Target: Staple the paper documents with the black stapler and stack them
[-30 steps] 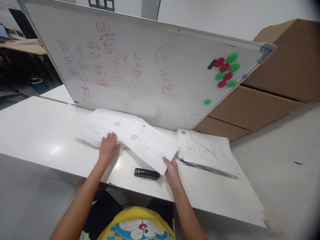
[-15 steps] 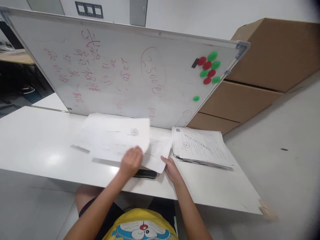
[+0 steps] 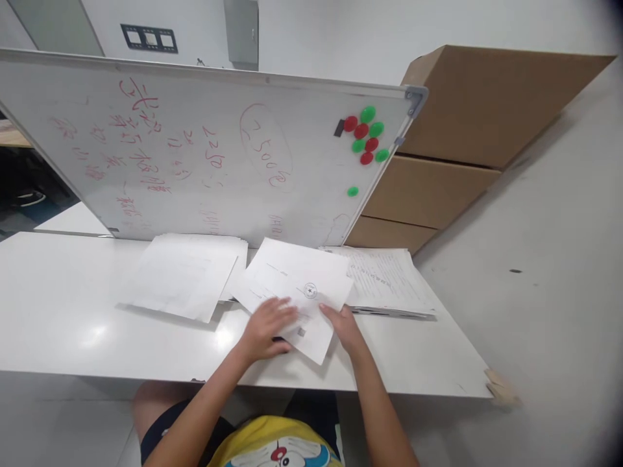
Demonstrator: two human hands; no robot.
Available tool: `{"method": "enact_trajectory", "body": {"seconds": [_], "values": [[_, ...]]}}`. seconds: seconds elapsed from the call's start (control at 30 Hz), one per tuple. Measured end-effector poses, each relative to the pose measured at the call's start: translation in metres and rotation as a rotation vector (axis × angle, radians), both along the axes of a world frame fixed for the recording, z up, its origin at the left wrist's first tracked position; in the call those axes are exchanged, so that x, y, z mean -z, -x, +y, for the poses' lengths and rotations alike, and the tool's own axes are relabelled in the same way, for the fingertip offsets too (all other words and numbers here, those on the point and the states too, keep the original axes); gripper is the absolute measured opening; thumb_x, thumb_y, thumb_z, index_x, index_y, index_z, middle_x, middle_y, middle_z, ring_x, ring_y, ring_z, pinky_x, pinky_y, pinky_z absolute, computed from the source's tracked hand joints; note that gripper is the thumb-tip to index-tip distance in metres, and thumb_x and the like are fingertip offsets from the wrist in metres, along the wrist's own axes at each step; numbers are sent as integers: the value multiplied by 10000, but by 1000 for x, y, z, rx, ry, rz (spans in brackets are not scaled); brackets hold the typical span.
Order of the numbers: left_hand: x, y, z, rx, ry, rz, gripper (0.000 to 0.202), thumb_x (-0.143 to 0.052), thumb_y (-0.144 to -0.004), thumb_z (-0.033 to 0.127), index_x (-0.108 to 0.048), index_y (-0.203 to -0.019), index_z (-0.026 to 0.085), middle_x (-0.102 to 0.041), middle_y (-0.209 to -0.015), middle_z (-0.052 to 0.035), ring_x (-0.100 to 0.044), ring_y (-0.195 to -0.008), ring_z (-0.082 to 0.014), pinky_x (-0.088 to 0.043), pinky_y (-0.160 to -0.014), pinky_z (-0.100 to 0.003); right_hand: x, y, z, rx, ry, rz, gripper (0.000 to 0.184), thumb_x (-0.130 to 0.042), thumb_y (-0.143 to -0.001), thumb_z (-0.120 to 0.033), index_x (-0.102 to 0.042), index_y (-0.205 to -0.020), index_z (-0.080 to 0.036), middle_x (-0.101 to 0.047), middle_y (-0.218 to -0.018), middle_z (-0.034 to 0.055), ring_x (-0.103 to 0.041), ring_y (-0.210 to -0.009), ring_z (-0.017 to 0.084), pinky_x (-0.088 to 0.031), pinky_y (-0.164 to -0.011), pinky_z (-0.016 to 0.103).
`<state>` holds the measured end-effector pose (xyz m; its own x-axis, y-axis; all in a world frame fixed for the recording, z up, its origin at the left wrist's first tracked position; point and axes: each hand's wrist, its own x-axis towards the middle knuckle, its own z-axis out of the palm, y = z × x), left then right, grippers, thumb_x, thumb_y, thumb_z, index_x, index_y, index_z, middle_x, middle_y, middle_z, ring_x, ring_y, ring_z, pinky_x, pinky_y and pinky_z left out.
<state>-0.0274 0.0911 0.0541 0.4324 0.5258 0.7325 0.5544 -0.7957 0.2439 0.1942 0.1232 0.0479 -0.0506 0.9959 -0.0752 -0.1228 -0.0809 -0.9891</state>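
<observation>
A white sheet of paper [image 3: 287,272] with a round stamp mark lies tilted in front of me. My right hand [image 3: 343,324] grips its right edge, thumb on top and fingers underneath. My left hand [image 3: 268,327] rests over the lower left part of this sheet, fingers stretched out and thumb apart. A dark object beneath my left hand is almost wholly hidden. To the left, a pile of white papers [image 3: 180,275] has its top sheet slightly askew. On the right is a stack of printed papers [image 3: 389,279], partly covered by the held sheet.
A whiteboard [image 3: 306,149] with red handwriting leans along the back of the white table [image 3: 53,305]. Green and red round magnets [image 3: 361,131] sit at its right end. Cardboard boxes [image 3: 467,123] stand behind it on the right, beside the wall.
The sheet my left hand was turning has left that hand and the left pile shows. My left hand now lies spread on the stamped sheet, which my right hand grips. The view has shifted.
</observation>
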Motion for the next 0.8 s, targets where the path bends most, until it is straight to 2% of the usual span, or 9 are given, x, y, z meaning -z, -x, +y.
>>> {"method": "enact_trajectory", "body": {"seconds": [0.1, 0.13, 0.2, 0.27, 0.3, 0.4, 0.53, 0.63, 0.8], "values": [[-10, 13, 26, -383, 73, -540, 427, -375, -946, 464, -469, -1281, 217, -534, -1299, -131, -411, -1311, -263, -341, -1063, -475, -13, -27, 5, 35, -102, -33, 405, -777, -659, -426, -725, -981, -186, -729, -1067, 89, -613, -1103, 320, -418, -1002, 480], [-12, 16, 37, -447, 119, -648, 455, -421, -930, 458, -427, -1317, 218, -476, -1360, -136, -372, -1338, -262, -320, -1080, -467, -16, -35, 7, 32, -115, -31, 407, -791, -642, -416, -729, -970, -183, -734, -1049, 91, -619, -1093, 322, -422, -998, 487], [-13, 23, 59, -414, 263, -761, 573, -510, -874, 503, -373, -1350, 214, -422, -1402, -143, -375, -1331, -263, -332, -1074, -435, -16, -46, 10, 26, -104, -14, 418, -817, -603, -401, -733, -943, -174, -746, -995, 97, -646, -1031, 329, -455, -954, 505], [-12, 27, 74, -312, 401, -824, 576, -560, -826, 543, -441, -1276, 203, -521, -1284, -132, -493, -1212, -252, -407, -999, -396, -9, -51, 10, 95, -85, 9, 436, -838, -561, -395, -728, -914, -165, -754, -936, 97, -666, -957, 327, -484, -903, 515], [-10, 28, 78, -284, 439, -843, 533, -577, -809, 550, -493, -1200, 198, -577, -1177, -113, -546, -1122, -239, -437, -951, -378, -3, -51, 8, 178, -93, 27, 446, -840, -549, -399, -721, -907, -161, -755, -914, 94, -669, -933, 322, -489, -891, 515], [-4, 29, 74, -287, 448, -861, 420, -592, -795, 551, -560, -1010, 191, -612, -919, -56, -593, -899, -197, -474, -831, -339, 20, -47, -3, 418, -157, 53, 440, -822, -566, -404, -695, -908, -158, -747, -882, 85, -661, -902, 305, -489, -871, 487], [4, 25, 54, -321, 448, -856, 398, -594, -793, 552, -566, -971, 198, -600, -880, -44, -584, -840, -181, -477, -777, -321, 41, -46, -22, 476, -263, -16, 301, -750, -662, -381, -678, -884, -193, -718, -880, 65, -642, -902, 268, -473, -854, 437], [3, 20, 42, -363, 449, -861, 350, -572, -824, 522, -554, -958, 200, -587, -863, -36, -573, -811, -167, -470, -746, -303, 37, -50, -29, 486, -319, -76, 243, -695, -712, -383, -682, -868, -197, -701, -895, 68, -627, -903, 256, -462, -851, 425], [0, 13, 33, -429, 417, -891, 310, -539, -860, 497, -509, -955, 203, -554, -833, -19, -551, -769, -153, -454, -710, -288, 21, -55, -25, 565, -305, -62, 263, -709, -712, -401, -627, -842, -188, -670, -823, 53, -610, -834, 229, -463, -805, 377]]}}
